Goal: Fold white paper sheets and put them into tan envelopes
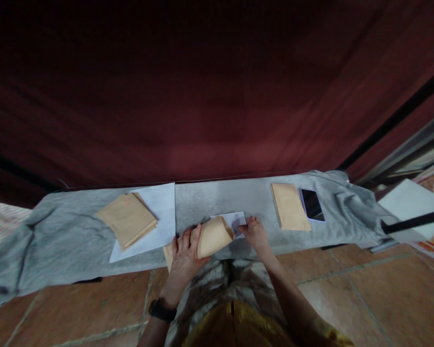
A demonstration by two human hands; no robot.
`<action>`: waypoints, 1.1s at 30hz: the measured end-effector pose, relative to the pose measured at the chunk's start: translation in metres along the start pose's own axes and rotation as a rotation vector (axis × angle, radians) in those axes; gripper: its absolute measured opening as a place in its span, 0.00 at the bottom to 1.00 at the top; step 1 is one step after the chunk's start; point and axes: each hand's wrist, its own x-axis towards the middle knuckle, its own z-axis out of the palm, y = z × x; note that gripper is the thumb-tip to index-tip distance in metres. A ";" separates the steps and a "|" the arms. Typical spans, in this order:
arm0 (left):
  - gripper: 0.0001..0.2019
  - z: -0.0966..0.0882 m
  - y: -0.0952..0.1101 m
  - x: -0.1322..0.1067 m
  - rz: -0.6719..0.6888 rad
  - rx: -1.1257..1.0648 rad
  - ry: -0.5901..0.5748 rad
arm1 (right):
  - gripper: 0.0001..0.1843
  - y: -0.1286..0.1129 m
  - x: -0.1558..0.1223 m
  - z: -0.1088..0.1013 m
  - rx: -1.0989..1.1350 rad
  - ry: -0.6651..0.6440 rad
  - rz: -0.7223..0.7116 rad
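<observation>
A brown paper envelope (213, 238) lies on the grey cloth in front of me, its right end bulging open. My left hand (185, 253) rests on its left part, fingers spread and pressing it down; more brown paper shows under that hand. A folded white sheet (235, 220) sits at the envelope's open mouth, partly hidden behind it. My right hand (253, 233) pinches the sheet's right edge between thumb and fingers. Whether the sheet's left end is inside the envelope, I cannot tell.
Left, a stack of brown envelopes (126, 217) lies on white paper (165, 212). Right are another brown envelope stack (291, 207) and a phone (313, 205). Grey cloth (217, 197) covers the narrow surface before a dark red curtain (202, 120). A black bar (415, 222) crosses at right.
</observation>
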 end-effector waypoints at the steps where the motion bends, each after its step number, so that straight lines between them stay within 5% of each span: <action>1: 0.54 0.000 0.000 0.000 0.000 0.001 0.003 | 0.09 0.000 0.000 0.000 -0.004 0.004 -0.005; 7: 0.53 0.001 0.003 0.002 0.029 0.023 0.012 | 0.07 0.001 -0.004 0.001 0.031 0.016 -0.066; 14: 0.53 0.000 0.002 0.000 -0.010 -0.004 -0.017 | 0.18 -0.003 -0.009 0.003 0.059 -0.035 -0.089; 24: 0.53 -0.009 -0.004 -0.004 -0.071 0.027 -0.035 | 0.12 -0.022 -0.007 0.011 -0.074 -0.040 -0.030; 33: 0.53 -0.002 -0.009 -0.008 -0.078 0.012 -0.024 | 0.15 -0.019 -0.011 0.020 0.183 -0.003 -0.018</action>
